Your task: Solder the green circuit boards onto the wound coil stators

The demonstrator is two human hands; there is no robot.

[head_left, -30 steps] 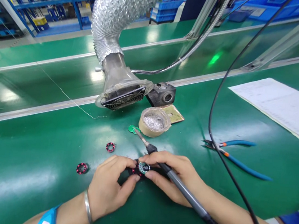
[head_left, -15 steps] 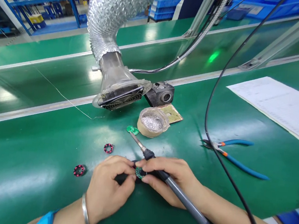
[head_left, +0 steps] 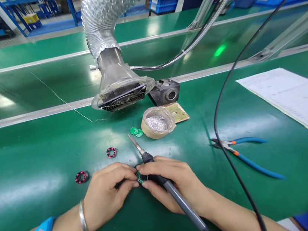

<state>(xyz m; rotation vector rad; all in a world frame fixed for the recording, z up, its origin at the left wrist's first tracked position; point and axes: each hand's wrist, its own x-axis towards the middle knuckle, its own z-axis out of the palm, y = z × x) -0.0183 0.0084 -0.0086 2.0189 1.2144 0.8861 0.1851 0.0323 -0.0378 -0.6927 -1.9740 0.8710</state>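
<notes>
Circuit board [head_left: 138,178] sits clamped between fingers of left hand [head_left: 110,187] and right hand [head_left: 182,179]; work appears unfinished, soldering iron [head_left: 180,200] tip clear; two rings [head_left: 86,177], left of fingers, and green discs [head_left: 133,131], ahead, lie untouched

at the front of the bench [head_left: 26,197], a small round part [head_left: 139,178] between left hand [head_left: 109,194] and right hand [head_left: 179,182]; soldering iron [head_left: 180,200] lying in the latter. left of the part, near ring [head_left: 81,177] and far ring [head_left: 111,152]. behind it, two overlapping discs [head_left: 133,130] just left of a tub [head_left: 154,130]; behind the tub, plate [head_left: 181,112], then block [head_left: 165,93], with extractor hood [head_left: 118,83] to their left. at right, cutters [head_left: 235,153]; behind these, a paper sheet [head_left: 293,99].
</notes>
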